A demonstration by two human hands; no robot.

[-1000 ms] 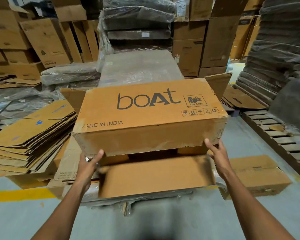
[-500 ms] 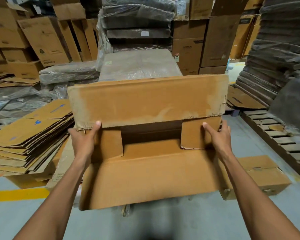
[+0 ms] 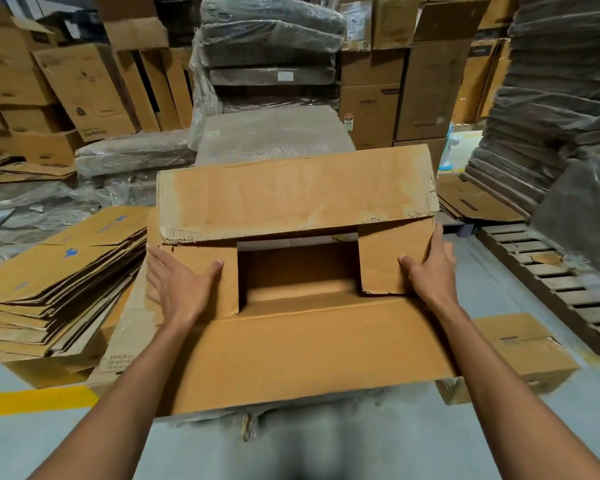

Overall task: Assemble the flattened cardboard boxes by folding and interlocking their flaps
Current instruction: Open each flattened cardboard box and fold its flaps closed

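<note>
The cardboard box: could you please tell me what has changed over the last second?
The cardboard box was tipped away, its open end now facing the camera. The left hand and right hand left its lower edge and press the left short flap and right short flap inward. The stack of flattened cartons stayed put.

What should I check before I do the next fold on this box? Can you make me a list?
1. The left small flap is folded in, with the left hand flat on it: ok.
2. The right small flap is folded in, with the right hand on it: ok.
3. The far long flap is down over both: not ok, it covers only their far edges.
4. The near long flap is folded up: not ok, it lies out toward you.
5. The box end is closed: not ok, a gap shows in the middle.
6. The far long flap has a frayed edge, strong enough to lock: cannot tell.
</note>
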